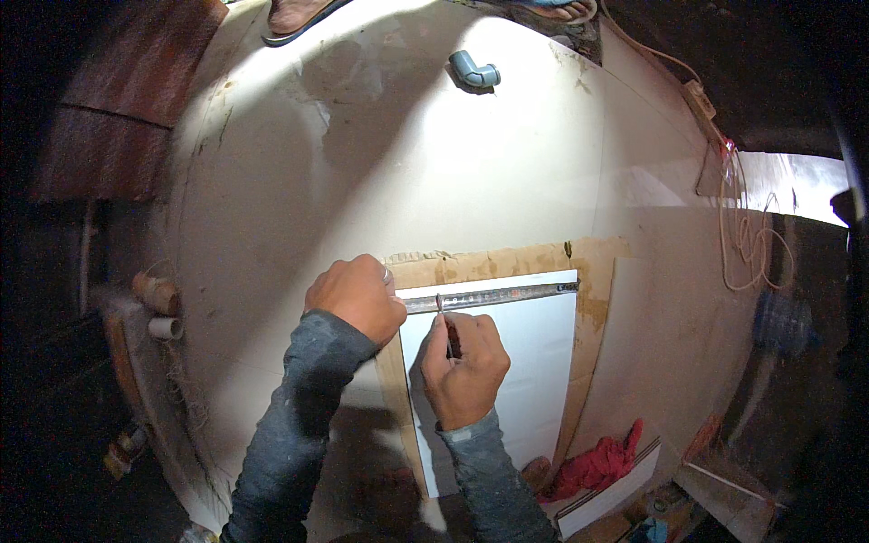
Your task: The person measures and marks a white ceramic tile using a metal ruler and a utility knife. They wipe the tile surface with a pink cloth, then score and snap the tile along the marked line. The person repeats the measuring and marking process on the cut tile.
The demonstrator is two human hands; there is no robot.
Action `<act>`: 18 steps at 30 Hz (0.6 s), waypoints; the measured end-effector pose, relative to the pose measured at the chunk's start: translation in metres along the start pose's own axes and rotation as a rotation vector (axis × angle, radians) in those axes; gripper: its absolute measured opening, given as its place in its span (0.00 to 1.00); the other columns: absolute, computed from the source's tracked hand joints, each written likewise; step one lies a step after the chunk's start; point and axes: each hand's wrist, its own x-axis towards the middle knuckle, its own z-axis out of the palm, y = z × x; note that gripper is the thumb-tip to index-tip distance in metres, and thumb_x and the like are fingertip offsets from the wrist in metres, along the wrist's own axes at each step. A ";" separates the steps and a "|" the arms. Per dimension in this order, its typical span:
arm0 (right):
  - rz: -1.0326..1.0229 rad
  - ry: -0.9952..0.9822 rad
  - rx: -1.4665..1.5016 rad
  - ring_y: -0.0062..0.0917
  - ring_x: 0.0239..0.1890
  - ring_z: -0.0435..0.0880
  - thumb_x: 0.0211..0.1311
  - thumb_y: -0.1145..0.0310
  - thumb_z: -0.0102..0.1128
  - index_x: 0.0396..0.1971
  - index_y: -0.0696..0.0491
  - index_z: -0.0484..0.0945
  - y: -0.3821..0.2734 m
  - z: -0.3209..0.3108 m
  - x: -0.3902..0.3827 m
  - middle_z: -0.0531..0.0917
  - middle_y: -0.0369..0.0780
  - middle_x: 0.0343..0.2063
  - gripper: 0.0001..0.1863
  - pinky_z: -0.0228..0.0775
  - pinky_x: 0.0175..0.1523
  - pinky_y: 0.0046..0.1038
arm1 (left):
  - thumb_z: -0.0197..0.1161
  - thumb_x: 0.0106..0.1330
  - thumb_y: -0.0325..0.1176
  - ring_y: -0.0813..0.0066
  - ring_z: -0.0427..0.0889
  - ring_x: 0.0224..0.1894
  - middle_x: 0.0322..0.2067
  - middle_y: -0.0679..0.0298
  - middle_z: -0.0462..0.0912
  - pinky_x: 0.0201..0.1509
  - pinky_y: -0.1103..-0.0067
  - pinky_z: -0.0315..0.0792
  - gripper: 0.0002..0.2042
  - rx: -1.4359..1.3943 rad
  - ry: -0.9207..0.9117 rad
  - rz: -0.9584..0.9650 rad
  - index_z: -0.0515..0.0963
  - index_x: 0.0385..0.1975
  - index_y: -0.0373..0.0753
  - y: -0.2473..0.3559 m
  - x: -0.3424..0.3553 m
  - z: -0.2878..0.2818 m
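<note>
A white sheet lies on a larger piece of brown cardboard. Across the sheet's far part stretches a metal tape measure, its right end at the sheet's right edge. My left hand is closed round the tape's left end, beside the sheet's left edge; whatever part of the tape is inside the fist is hidden. Just below the tape, my right hand pinches a thin pencil-like stick, its tip up against the tape. The lower part of the stick is hidden by my fingers.
On the pale surface beyond sits a grey pipe elbow. Another person's sandalled foot shows at the far edge. Red cloth lies near right, a looped cable farther right. A white pipe piece is at left.
</note>
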 end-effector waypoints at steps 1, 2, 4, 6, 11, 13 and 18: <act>0.005 -0.001 -0.007 0.42 0.27 0.82 0.62 0.78 0.65 0.35 0.59 0.83 0.000 0.000 0.000 0.80 0.47 0.29 0.03 0.76 0.31 0.40 | 0.74 0.55 0.38 0.46 0.87 0.40 0.34 0.46 0.88 0.47 0.59 0.80 0.12 0.010 -0.019 -0.011 0.86 0.32 0.36 0.000 0.001 0.001; 0.005 0.008 -0.011 0.43 0.27 0.82 0.62 0.78 0.65 0.35 0.58 0.83 0.000 0.001 -0.001 0.80 0.47 0.29 0.03 0.77 0.31 0.40 | 0.75 0.55 0.38 0.46 0.87 0.40 0.35 0.46 0.88 0.48 0.59 0.80 0.12 0.020 -0.037 -0.023 0.86 0.32 0.36 0.000 0.001 0.001; 0.003 0.028 -0.018 0.43 0.27 0.83 0.62 0.78 0.65 0.35 0.58 0.83 0.000 0.002 -0.001 0.80 0.47 0.30 0.03 0.77 0.32 0.40 | 0.75 0.55 0.38 0.46 0.87 0.40 0.34 0.46 0.88 0.48 0.59 0.80 0.12 0.009 0.040 0.000 0.86 0.33 0.36 -0.001 0.000 0.004; 0.013 0.040 0.004 0.43 0.27 0.83 0.62 0.78 0.65 0.35 0.58 0.83 0.000 0.003 -0.003 0.80 0.46 0.30 0.03 0.78 0.32 0.40 | 0.75 0.55 0.38 0.46 0.87 0.40 0.33 0.46 0.88 0.48 0.59 0.80 0.12 0.003 0.084 0.010 0.87 0.33 0.37 -0.002 -0.001 0.007; 0.038 0.055 -0.024 0.42 0.27 0.83 0.61 0.78 0.66 0.35 0.56 0.84 0.002 0.007 -0.006 0.80 0.46 0.30 0.03 0.78 0.30 0.39 | 0.76 0.55 0.38 0.46 0.88 0.38 0.30 0.46 0.87 0.46 0.60 0.80 0.11 -0.003 0.101 0.030 0.87 0.29 0.37 -0.007 0.002 0.013; 0.044 0.058 -0.003 0.41 0.27 0.83 0.62 0.77 0.66 0.35 0.56 0.84 0.003 0.008 -0.006 0.80 0.45 0.30 0.03 0.78 0.30 0.39 | 0.76 0.55 0.37 0.46 0.87 0.37 0.30 0.46 0.87 0.44 0.60 0.80 0.11 0.009 0.114 0.053 0.86 0.27 0.37 -0.010 0.004 0.015; -0.007 0.098 -0.029 0.38 0.26 0.83 0.60 0.79 0.67 0.34 0.59 0.84 0.005 0.009 -0.004 0.81 0.46 0.27 0.03 0.77 0.30 0.35 | 0.77 0.54 0.37 0.47 0.87 0.35 0.29 0.47 0.86 0.41 0.61 0.79 0.11 -0.019 0.112 0.079 0.85 0.26 0.36 -0.015 0.007 0.020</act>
